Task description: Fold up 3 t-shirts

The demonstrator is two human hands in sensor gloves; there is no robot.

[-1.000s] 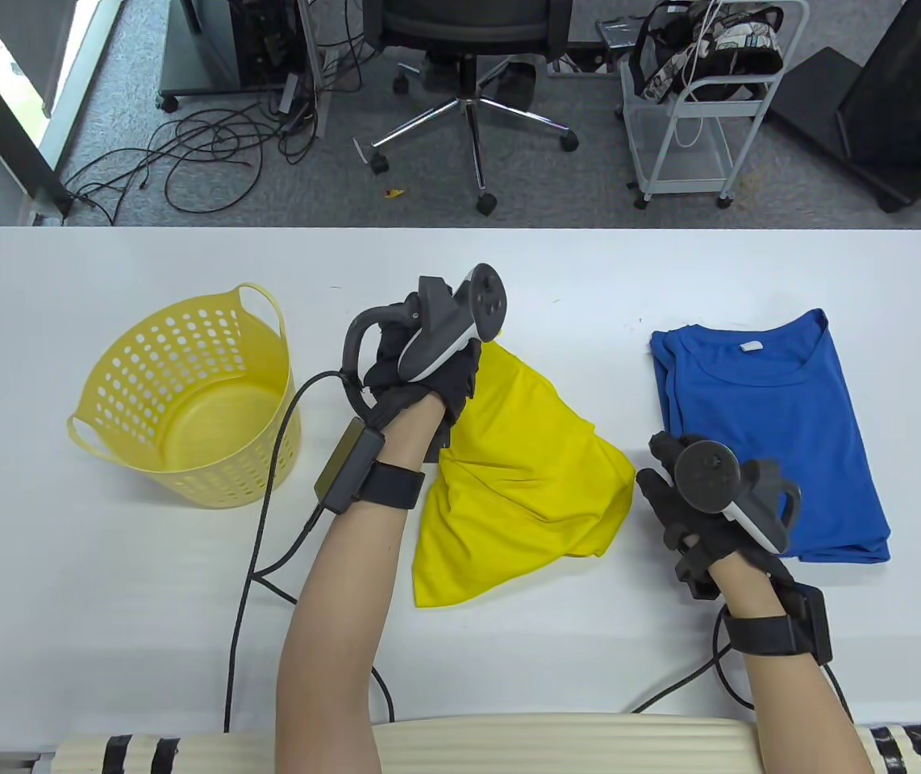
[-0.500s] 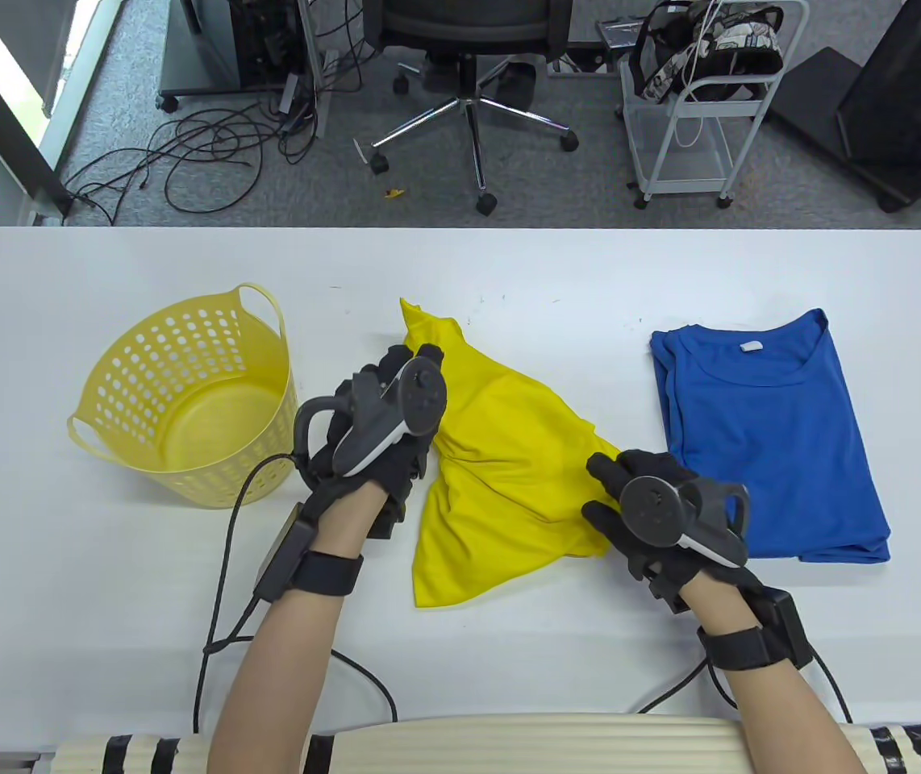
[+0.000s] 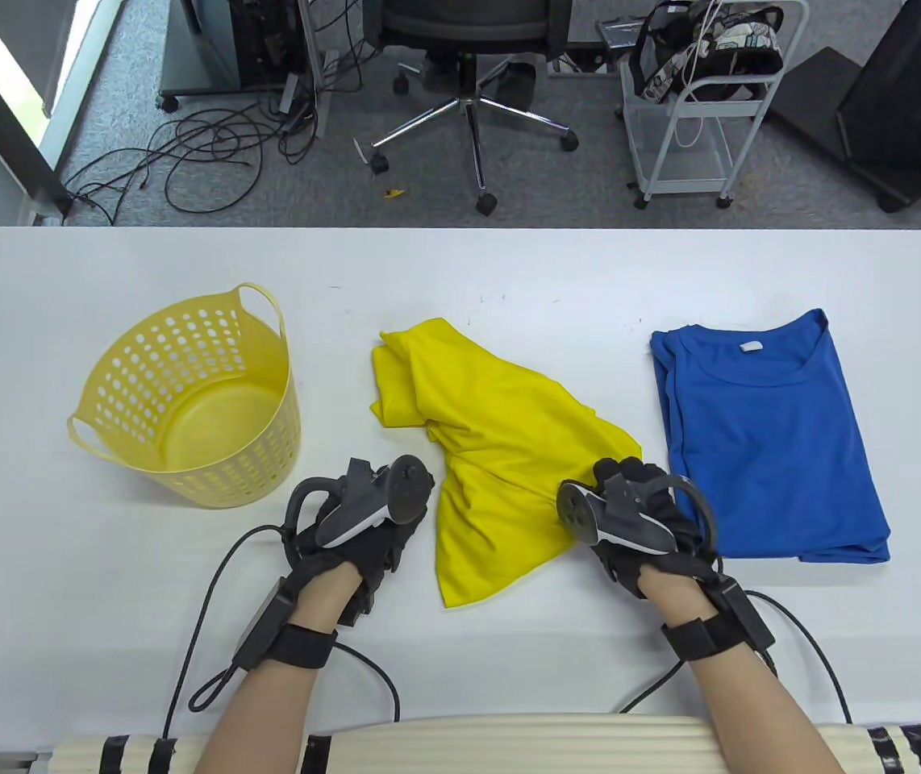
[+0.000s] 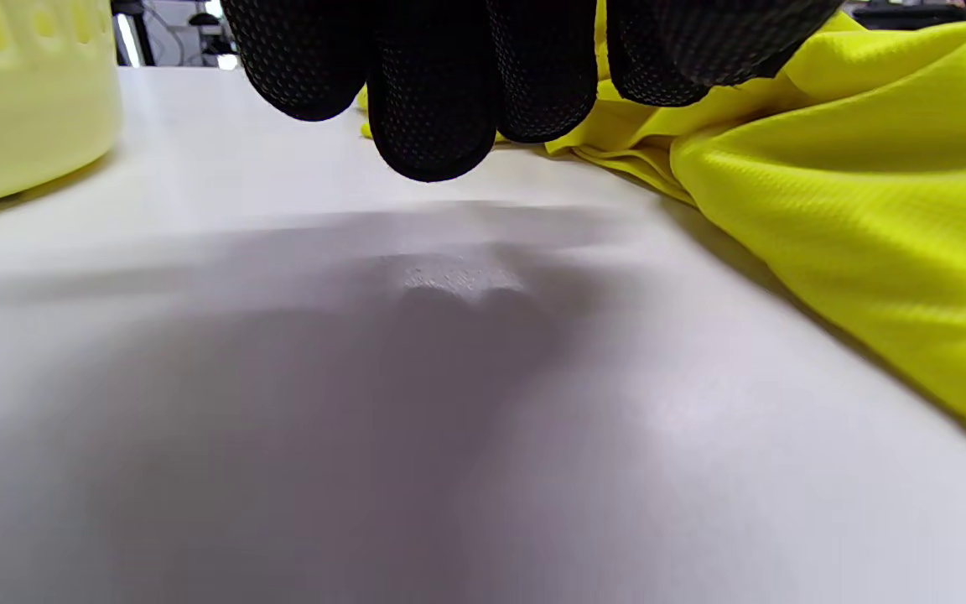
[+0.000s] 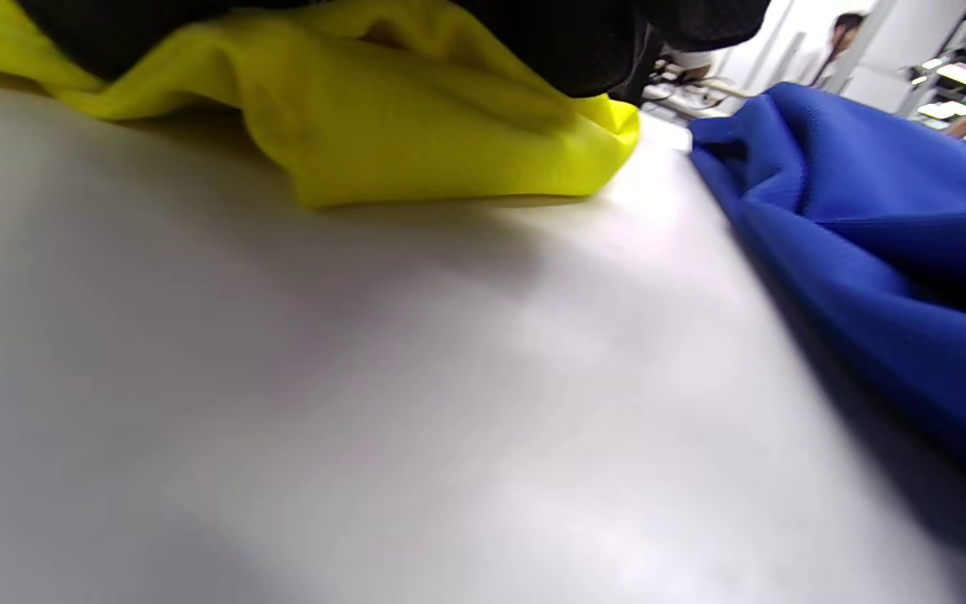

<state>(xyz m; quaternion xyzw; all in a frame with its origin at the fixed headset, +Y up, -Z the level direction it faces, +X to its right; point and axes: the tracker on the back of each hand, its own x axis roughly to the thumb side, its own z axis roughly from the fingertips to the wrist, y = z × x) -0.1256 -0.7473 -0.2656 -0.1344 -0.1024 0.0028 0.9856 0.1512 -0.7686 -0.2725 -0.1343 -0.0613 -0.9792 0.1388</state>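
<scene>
We are seeing two t-shirts: one crumpled yellow t-shirt (image 3: 501,451) of fine knit lying between our hands, and one smooth, folded blue t-shirt (image 3: 775,435) just right of our right hand (image 3: 630,524). That hand is gripping the yellow fabric's edge. Our left hand (image 3: 364,524) is hovering over the white bench (image 3: 509,266), fingers (image 4: 433,92) relaxed, holding nothing. One perforated yellow plastic basket (image 3: 186,403) is sitting beyond and to its left.

Black gloved fingers (image 4: 433,109) above white table (image 4: 366,403), beside yellow t-shirt (image 4: 852,210).
</scene>
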